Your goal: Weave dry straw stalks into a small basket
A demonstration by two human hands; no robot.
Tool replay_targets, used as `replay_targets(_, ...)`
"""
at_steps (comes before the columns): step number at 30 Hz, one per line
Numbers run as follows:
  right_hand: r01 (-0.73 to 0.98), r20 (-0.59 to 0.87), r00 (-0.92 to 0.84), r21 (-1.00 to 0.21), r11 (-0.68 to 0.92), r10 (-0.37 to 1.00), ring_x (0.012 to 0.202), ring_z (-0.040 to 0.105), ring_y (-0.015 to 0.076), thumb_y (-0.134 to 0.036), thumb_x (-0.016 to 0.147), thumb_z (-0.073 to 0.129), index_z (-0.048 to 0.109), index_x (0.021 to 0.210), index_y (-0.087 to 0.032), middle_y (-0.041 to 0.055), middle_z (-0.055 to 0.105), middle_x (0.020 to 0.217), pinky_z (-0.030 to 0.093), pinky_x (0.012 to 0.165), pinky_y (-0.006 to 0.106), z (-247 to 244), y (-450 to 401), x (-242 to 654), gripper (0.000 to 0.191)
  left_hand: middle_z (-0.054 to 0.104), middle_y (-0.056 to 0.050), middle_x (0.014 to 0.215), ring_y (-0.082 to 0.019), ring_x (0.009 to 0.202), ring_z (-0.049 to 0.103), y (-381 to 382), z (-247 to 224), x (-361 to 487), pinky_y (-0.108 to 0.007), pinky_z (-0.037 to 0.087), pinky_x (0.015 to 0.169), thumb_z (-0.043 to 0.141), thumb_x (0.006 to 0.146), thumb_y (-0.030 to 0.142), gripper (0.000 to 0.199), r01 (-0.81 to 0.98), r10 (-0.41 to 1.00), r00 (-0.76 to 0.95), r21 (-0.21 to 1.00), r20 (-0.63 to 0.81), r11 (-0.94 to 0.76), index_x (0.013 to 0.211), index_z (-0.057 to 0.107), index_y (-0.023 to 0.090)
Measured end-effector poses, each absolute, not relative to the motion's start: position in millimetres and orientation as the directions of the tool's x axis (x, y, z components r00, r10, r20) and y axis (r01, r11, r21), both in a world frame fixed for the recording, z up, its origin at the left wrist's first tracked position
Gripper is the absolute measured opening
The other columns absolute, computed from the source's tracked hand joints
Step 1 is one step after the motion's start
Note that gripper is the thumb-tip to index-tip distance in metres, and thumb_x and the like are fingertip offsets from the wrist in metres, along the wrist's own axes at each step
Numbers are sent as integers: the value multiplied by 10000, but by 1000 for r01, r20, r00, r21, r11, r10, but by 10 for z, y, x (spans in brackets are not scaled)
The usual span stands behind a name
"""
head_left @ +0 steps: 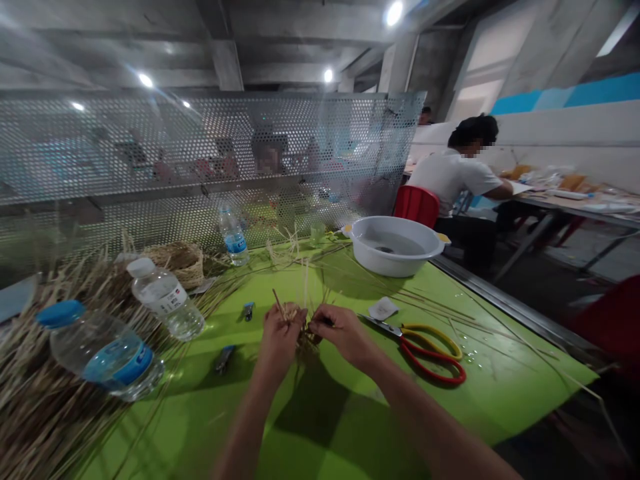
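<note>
Near the middle of the green table [230,413], my left hand [281,333] is closed around a small woven straw piece [290,311], with loose strands sticking up from it. Close beside it, my right hand [340,330] pinches at the right side of the same piece, its fingertips together on a strand. My fingers cover much of the weaving, so its full shape is hidden. Just right of my right hand lie scissors [433,350] with one yellow and one red handle. Two small clips, one dark [225,359] and one blue-tipped [249,311], rest to the left.
A white basin [395,243] of water stands at the back right. Plastic bottles [167,300] and a heap of dry straw [40,400] with a small woven basket [175,261] line the left. Long strands [430,300] cross the right side. A perforated metal screen [280,147] closes the back; a seated person [450,180] works beyond.
</note>
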State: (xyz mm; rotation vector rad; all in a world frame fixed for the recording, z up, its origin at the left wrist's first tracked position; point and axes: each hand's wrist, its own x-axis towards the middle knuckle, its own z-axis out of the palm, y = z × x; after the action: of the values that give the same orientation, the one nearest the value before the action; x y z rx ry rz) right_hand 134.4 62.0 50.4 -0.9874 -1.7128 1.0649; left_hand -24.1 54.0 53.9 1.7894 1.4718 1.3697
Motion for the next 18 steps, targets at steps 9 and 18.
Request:
replay_targets(9, 82, 214, -355, -963, 258, 910, 558, 586, 139, -283, 790, 632, 582, 660, -179, -8, 614, 572, 407, 555, 244, 569, 591, 1389, 173, 396, 37, 586, -157, 593, 426, 579, 536, -306, -282, 326, 590, 482, 887, 388, 336, 442, 941, -12, 847, 337, -297, 602, 411, 223)
replay_targets(18, -65, 207, -354, -978, 196, 912, 516, 564, 123, -358, 775, 685, 598, 658, -171, -17, 592, 554, 426, 542, 244, 568, 569, 1419, 237, 447, 13, 612, -180, 641, 467, 535, 638, -349, -302, 346, 613, 459, 900, 362, 325, 543, 912, -30, 773, 408, -328, 608, 411, 229)
